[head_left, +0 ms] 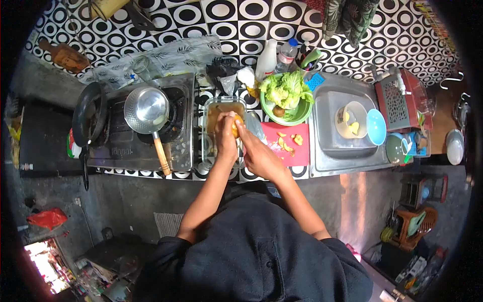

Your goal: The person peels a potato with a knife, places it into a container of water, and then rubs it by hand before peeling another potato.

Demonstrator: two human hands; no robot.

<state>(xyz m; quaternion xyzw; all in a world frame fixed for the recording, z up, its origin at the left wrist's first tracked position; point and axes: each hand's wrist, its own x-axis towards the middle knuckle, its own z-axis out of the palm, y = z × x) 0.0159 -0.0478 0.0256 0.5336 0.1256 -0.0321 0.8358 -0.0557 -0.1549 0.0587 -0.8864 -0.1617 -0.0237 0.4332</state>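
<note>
Over a clear container (pixel 207 118) of brownish liquid, my left hand (pixel 226 136) is closed around a rounded orange-yellow piece of food (pixel 236 127), whose exact kind I cannot make out. My right hand (pixel 260 157) comes in from the right with its fingers pressed against the same piece. Just right of the hands lies a red cutting board (pixel 298 157) with several yellow scraps (pixel 285 144) on it. Behind the board stands a green bowl (pixel 287 121) of leafy lettuce (pixel 288 90), with a small brown round item in it.
At left, a saucepan (pixel 146 110) with a wooden handle sits on the stove (pixel 121 151), beside a black frying pan (pixel 90 116). At right, the metal sink (pixel 329 113) bears a cream bowl (pixel 342 128) with yellow pieces and a blue bowl (pixel 376 127). Bottles (pixel 287 54) stand against the wall.
</note>
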